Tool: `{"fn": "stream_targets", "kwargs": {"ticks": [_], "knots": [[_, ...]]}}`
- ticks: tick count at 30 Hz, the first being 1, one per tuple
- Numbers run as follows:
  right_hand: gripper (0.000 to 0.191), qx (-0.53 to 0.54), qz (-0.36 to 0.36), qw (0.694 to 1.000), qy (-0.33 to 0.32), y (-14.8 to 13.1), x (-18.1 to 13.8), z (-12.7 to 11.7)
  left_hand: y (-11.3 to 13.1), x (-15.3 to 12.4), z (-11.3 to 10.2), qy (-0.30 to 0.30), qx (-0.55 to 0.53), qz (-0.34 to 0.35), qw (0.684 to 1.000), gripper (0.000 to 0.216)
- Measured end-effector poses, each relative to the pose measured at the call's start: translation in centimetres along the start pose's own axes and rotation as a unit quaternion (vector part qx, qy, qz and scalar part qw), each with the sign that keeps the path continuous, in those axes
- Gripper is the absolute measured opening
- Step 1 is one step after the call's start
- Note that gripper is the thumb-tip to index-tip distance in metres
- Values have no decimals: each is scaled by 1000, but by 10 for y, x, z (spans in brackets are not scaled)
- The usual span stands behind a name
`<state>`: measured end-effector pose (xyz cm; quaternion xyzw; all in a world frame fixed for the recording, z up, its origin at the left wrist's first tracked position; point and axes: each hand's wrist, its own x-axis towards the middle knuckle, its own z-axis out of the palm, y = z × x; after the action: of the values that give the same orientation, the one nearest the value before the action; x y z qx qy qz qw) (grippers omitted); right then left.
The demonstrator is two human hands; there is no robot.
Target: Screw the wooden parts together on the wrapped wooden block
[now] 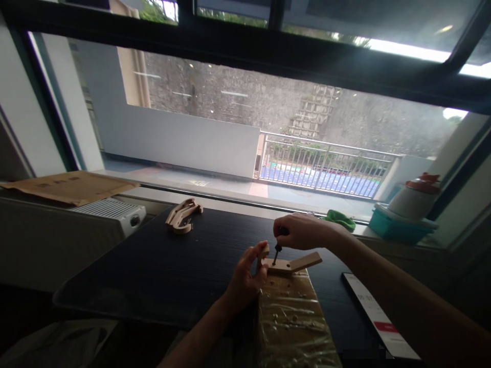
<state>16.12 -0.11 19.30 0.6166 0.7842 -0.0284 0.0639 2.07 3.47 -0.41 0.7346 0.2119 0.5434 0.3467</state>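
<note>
My right hand (pixel 303 231) is closed round a small black-handled screwdriver (pixel 279 246), held upright with its tip down on a flat wooden piece (pixel 293 264). My left hand (pixel 247 273) pinches the left end of that wooden piece, fingers curled round a small wooden block (pixel 264 250). The piece rests on top of a cardboard pack wrapped in clear plastic (pixel 293 317) on a dark table (pixel 161 266).
A stack of curved wooden parts (pixel 183 214) lies at the table's far left. A white paper sheet (pixel 378 317) lies at the right. A white heater (pixel 111 210), cardboard (pixel 72 185), a green cloth (pixel 339 219) and a teal container (pixel 402 225) sit along the window sill.
</note>
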Motion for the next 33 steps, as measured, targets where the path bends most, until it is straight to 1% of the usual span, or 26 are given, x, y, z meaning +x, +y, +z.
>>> {"fn": "stream_targets", "kwargs": {"ticks": [3, 5, 7, 10, 14, 18, 22, 25, 27, 29, 33], "knots": [[21, 20, -55, 998, -4, 0, -3, -2, 1, 0, -1, -3, 5, -2, 1000, 50], [21, 26, -67, 997, 5, 1, -2, 1, 3, 0, -1, -4, 11, -9, 1000, 49], [22, 30, -51, 998, 20, 2, -1, 5, 4, 1, -1, -6, 9, -19, 1000, 49], [27, 30, -8, 999, 45, 3, 2, 14, 5, 2, -1, -7, -2, -27, 1000, 48], [33, 4, 26, 997, 79, 2, 5, 19, 4, 2, -1, -7, 1, -27, 1000, 49], [32, -8, 24, 998, 57, -1, 3, 11, 1, 1, 0, 7, 1, -13, 1000, 49], [22, 17, -28, 999, 35, -3, -4, 0, -1, 0, 0, 2, 9, 1, 1000, 50], [23, 30, -54, 998, 30, -1, -5, 0, 0, 0, 0, 0, 17, 2, 1000, 50], [24, 40, -60, 997, 40, 1, -3, 4, 1, 0, 0, 0, 18, -4, 1000, 50], [25, 49, -51, 996, 57, 3, 0, 10, 2, 1, 0, 1, 14, -10, 1000, 50], [28, 38, 10, 995, 93, 5, 5, 20, 6, 2, 0, -2, 0, -31, 1000, 48]]}}
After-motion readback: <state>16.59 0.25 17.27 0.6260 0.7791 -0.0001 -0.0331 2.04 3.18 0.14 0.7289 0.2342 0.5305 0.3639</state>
